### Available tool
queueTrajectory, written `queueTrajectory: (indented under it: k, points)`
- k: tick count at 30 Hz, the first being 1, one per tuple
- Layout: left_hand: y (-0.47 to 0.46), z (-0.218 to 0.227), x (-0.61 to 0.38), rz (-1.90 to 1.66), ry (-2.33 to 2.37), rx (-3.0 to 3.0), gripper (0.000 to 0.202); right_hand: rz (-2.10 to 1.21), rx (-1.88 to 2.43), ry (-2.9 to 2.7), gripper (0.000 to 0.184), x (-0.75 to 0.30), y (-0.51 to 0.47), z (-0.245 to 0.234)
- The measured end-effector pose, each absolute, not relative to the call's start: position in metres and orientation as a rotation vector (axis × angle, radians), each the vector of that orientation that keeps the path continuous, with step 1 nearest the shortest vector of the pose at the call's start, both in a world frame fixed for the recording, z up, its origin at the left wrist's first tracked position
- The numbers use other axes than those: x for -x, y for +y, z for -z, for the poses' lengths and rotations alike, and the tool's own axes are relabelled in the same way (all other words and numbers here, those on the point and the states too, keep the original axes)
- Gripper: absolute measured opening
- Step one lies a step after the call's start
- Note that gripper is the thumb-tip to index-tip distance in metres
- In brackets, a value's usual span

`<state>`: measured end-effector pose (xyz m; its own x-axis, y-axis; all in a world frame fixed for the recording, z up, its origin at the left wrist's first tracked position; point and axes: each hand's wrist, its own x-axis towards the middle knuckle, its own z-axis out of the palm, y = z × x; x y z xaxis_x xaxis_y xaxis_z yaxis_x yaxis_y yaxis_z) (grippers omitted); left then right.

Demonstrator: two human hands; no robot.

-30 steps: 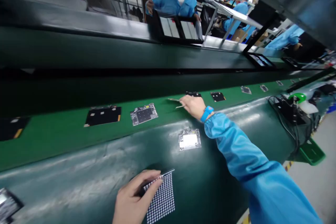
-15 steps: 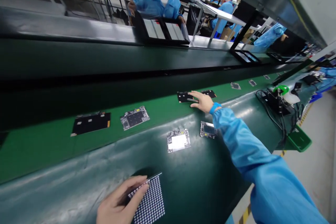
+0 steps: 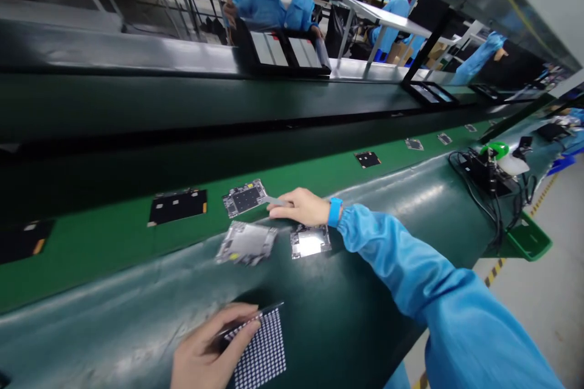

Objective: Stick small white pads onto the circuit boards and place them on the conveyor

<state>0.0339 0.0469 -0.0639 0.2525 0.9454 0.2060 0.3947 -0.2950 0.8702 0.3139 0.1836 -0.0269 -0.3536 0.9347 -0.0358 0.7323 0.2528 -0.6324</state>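
Observation:
My left hand (image 3: 214,346) pinches a sheet covered with rows of small white dots (image 3: 262,349), at the bottom of the view. My right hand (image 3: 303,206) is closed around a thin grey metal tool like tweezers (image 3: 276,200). Its tip is at the right edge of a circuit board with a dark middle (image 3: 244,199) on the green belt; whether it touches cannot be seen. On the near bench, just below, is a motion-blurred circuit board (image 3: 246,243). A second board with a shiny silver middle (image 3: 311,243) lies partly under my right hand.
Along the belt (image 3: 114,243) lie black-covered boards (image 3: 177,206) and several others further right. Cables and a black device (image 3: 486,176) stand on the bench at right, above a green bin (image 3: 529,240). Across the line, a person in blue holds a black tray (image 3: 285,55).
My right hand has moved left and nearer with the tool. A blurred board has appeared on the near bench; one black-covered board is gone from the belt. The left hand is nearly unchanged.

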Motion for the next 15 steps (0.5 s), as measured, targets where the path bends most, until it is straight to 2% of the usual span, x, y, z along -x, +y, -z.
queueTrajectory:
  k: [3,5,9,13,15]
  points:
    - [0.047,0.064,-0.034,-1.032,1.191,-1.833,0.025,-0.188,2.308,-1.868,0.052,-0.353,0.191,0.015]
    - [0.046,0.064,-0.035,-1.046,1.177,-1.824,0.022,-0.039,2.516,-1.698,0.055,-0.401,0.19,0.001]
    - [0.043,0.063,-0.038,-1.027,1.187,-1.8,0.013,0.039,2.68,-1.573,0.04,-0.478,0.184,-0.014]
    - [0.055,0.056,-0.052,-1.021,1.207,-1.771,0.011,0.061,2.677,-1.542,0.023,-0.501,0.188,-0.008]
    - [0.067,0.053,-0.061,-0.969,1.152,-1.788,0.011,0.108,2.637,-1.495,0.021,-0.501,0.189,-0.009]
